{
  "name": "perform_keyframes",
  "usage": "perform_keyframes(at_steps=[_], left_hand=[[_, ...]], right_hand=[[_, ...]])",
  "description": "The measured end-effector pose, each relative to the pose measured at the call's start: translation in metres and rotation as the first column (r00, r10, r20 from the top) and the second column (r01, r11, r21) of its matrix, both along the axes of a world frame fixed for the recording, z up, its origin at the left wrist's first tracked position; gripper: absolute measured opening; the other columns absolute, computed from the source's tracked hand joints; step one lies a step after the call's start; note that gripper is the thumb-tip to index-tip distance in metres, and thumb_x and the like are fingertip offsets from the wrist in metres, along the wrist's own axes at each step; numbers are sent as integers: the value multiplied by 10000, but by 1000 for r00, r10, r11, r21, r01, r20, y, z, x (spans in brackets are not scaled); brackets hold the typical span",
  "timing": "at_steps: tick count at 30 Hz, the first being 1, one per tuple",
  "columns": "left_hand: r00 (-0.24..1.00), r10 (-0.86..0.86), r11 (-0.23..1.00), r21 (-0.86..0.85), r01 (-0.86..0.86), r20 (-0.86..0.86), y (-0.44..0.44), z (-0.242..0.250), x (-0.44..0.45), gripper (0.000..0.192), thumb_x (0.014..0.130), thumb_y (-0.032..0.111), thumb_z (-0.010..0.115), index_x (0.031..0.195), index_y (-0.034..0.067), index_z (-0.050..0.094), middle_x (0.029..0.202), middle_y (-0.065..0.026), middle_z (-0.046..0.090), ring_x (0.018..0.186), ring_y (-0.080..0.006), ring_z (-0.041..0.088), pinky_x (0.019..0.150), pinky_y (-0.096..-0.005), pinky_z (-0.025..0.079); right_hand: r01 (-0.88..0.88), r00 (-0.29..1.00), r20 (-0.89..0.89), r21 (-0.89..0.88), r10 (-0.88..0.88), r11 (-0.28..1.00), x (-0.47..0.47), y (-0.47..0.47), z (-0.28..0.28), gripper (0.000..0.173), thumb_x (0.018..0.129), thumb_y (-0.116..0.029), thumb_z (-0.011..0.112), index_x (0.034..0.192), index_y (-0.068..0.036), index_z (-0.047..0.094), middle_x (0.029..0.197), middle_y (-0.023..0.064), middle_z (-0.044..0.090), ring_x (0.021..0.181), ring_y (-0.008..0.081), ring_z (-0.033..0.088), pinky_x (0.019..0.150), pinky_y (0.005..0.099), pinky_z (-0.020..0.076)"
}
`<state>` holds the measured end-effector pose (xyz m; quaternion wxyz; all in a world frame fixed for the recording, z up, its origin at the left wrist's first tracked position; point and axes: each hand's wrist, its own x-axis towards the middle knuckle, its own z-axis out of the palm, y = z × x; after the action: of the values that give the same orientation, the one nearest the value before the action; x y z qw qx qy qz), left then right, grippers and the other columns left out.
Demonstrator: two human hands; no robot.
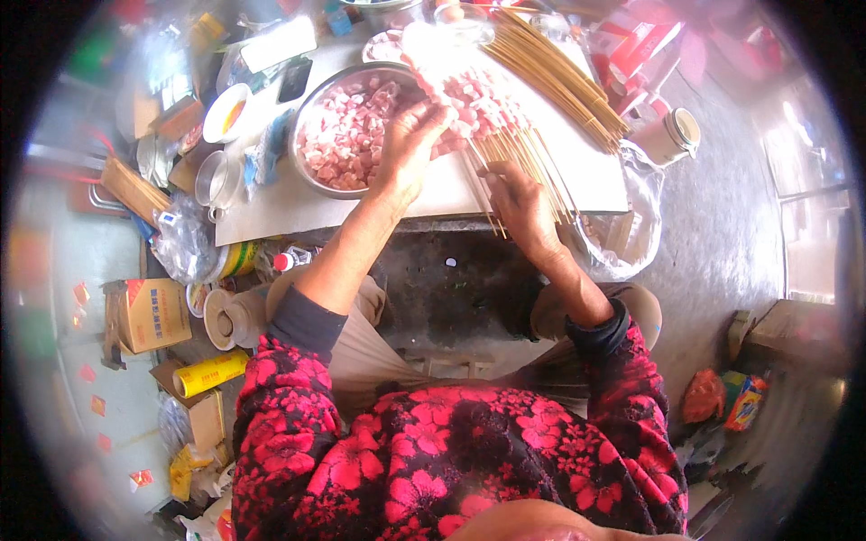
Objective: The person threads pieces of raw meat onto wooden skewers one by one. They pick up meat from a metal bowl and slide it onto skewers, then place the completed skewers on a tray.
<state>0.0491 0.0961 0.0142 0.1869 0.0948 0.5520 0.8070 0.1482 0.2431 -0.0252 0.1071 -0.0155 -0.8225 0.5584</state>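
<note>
My left hand (pixel 416 135) pinches a small piece of raw meat at the upper end of a thin bamboo skewer (pixel 479 157). Lower down, my right hand (pixel 521 203) grips that skewer between thumb and fingers. Left of my left hand is a metal bowl (pixel 295 152) holding diced raw meat (pixel 342 135). Beyond both hands, a pile of loaded meat skewers (pixel 487 98) lies on the white tabletop (pixel 588 179), bare stick ends pointing towards me. Glare washes out the pile's far part.
A bundle of bare bamboo skewers (pixel 555 78) lies at the back right, near a lidded container (pixel 666 138). On the left are a white bowl (pixel 227 113), a dark phone (pixel 295 80) and a clear plastic cup (pixel 220 179). A plastic bag (pixel 643 230) hangs by the right table edge.
</note>
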Motion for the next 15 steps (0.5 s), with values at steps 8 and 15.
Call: perform_keyframes(at_steps=[8, 15], left_hand=[[984, 124, 992, 44, -119, -129, -33, 10, -31, 298, 903, 129, 523, 1167, -6, 499, 1094, -154, 603, 948, -226, 633, 722, -282, 544], [951, 271, 962, 65, -264, -148, -50, 30, -35, 289, 911, 88, 487, 1185, -4, 473, 1105, -153, 602, 931, -225, 639, 729, -289, 541]], right_hand=[[220, 969, -156, 177, -193, 959, -14, 54, 19, 181, 921, -108, 476, 1035, -45, 603, 528, 32, 442, 490, 93, 422, 489, 263, 377], [185, 983, -86, 419, -164, 889, -17, 46, 2, 249, 872, -142, 500, 1101, -138, 597, 567, 179, 508, 488, 229, 535, 521, 356, 441]])
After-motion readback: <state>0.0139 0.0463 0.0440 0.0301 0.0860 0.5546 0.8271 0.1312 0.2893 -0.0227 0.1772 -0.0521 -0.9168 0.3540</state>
